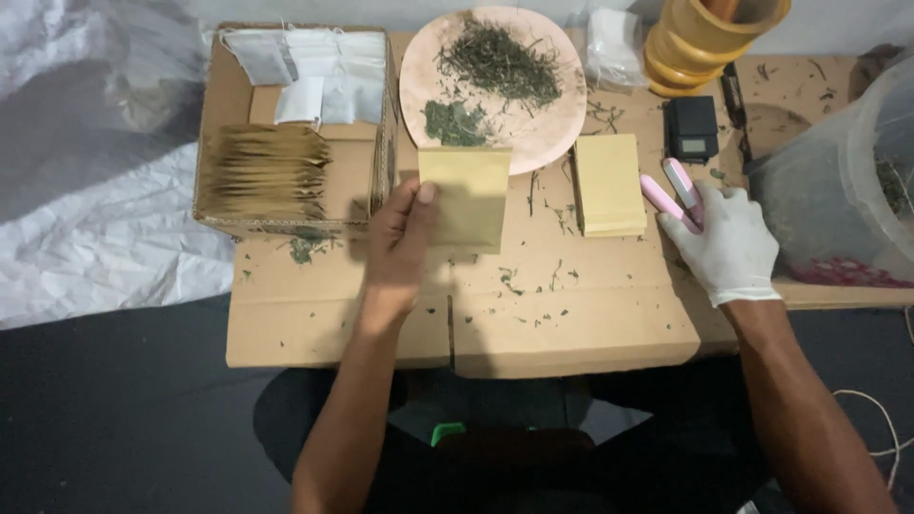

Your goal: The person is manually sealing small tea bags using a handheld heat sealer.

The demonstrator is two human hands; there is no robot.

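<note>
Head view: left hand [405, 243] bare, pinching tan paper pouch [465, 198] by left edge, held upright over cardboard sheet [562, 324], just near pink plate [562, 124] of dried herb. Right hand [728, 243] gloved, closed on pink sealer [674, 195]. Judgement: pouch looks ready for sealing; next move needs its mouth lined into sealer. Pouch stack [609, 186] between hands; box [214, 143] far left; dark floor.

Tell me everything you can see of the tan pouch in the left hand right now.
The tan pouch is a flat, rectangular kraft-paper-looking packet, plain on the side shown and slightly motion-blurred. The bare left hand pinches its left edge, thumb on the front, holding it upright above the cardboard work surface. Its top edge overlaps the lower rim of the pink plate. Whether it is filled or sealed cannot be told.
</note>
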